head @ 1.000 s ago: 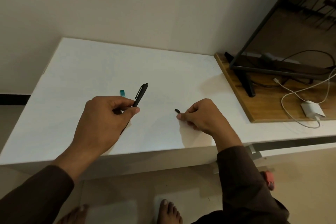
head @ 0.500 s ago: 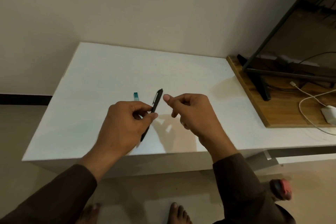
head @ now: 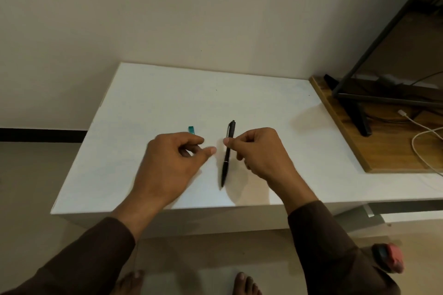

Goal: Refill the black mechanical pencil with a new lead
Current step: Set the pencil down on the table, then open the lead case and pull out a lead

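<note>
Head view: nearest, two dark sleeves are being extended over the white counter (head: 148,108). The left hand (head: 167,163) is being held loosely curled, thumb and fingers parted, with nothing seen in it. The right hand (head: 259,153) is being closed on the black pencil (head: 227,153), pinched at its upper half between thumb and fingers; the pencil is being held steeply, clip end away, tip just above or on the counter. Beyond the left hand, a small teal lead case (head: 191,129) is lying flat.
</note>
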Demonstrator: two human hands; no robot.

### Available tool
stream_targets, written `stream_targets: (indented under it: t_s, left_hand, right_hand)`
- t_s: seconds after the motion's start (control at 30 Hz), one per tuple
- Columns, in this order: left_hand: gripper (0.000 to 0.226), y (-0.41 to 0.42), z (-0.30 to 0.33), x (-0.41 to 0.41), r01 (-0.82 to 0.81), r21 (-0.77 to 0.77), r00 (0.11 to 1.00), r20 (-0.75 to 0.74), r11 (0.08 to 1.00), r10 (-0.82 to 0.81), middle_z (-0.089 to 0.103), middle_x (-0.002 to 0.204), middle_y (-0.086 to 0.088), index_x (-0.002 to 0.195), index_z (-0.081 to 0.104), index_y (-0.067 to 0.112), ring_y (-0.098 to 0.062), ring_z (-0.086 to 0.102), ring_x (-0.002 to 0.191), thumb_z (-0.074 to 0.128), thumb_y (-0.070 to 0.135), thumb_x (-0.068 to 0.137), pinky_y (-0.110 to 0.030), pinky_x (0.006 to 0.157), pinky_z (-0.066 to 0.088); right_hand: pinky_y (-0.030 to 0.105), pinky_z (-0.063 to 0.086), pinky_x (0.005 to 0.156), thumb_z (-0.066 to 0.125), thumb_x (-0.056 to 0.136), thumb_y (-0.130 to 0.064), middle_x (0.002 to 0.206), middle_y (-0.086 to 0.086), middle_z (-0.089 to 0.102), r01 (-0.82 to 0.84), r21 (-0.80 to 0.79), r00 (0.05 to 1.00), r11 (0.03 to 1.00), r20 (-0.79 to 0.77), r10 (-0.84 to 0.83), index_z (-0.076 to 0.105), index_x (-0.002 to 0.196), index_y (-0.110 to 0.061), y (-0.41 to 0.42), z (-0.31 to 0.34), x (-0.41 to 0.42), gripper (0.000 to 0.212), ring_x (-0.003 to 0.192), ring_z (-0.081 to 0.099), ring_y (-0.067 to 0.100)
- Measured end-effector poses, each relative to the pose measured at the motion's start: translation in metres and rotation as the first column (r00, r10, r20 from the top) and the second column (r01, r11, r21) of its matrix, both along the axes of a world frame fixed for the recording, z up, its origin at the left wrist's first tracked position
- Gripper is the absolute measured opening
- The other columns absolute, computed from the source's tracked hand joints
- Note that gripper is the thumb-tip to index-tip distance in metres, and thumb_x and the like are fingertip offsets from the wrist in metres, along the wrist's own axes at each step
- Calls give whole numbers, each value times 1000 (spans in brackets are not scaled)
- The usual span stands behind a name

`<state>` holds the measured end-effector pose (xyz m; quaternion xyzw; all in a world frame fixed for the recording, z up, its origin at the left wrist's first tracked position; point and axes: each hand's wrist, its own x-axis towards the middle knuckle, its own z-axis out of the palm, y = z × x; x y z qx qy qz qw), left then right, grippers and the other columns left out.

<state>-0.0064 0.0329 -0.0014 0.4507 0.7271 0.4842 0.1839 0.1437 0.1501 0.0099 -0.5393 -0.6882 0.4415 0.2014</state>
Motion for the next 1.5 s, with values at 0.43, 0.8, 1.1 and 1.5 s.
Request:
stream_targets:
  t_s: [0.43,0.8,1.1,1.5]
  left_hand:
    - [27,5,-19,-19,-166,-167,982,-114,972,148,69,70,9,78,77,13,-17,67,72,78,39,85,-35,75,55]
    - [27,27,-32,-1,-306,-201,937,-235,931,257,64,82,3,73,68,17,-26,58,91,75,41,83,-37,82,31]
    - [20,1,-1,23,-228,146,953,-171,963,252,62,80,5,78,67,18,-14,53,76,81,31,80,-41,69,49]
    - [13,9,18,-23,-21,138,939,343,990,-28,78,81,4,92,81,25,-8,70,74,74,35,88,-20,66,58]
  right_hand:
    - [26,44,53,77,90,-32,75,12,75,-3,123,979,992,203,-22,77,77,-3,16,-16,0,32,57,57,19]
    - [24,41,58,67,94,-49,62,-12,60,118,315,982,942,107,-159,72,77,-22,3,-9,2,33,57,56,8]
    - [17,55,61,74,90,-42,83,-6,81,8,-11,941,1000,-338,-11,80,92,-24,-28,1,-22,18,77,76,7]
    - [19,58,64,69,98,-27,84,-5,81,-197,47,907,979,-372,200,80,101,-23,-30,12,-11,12,77,75,9]
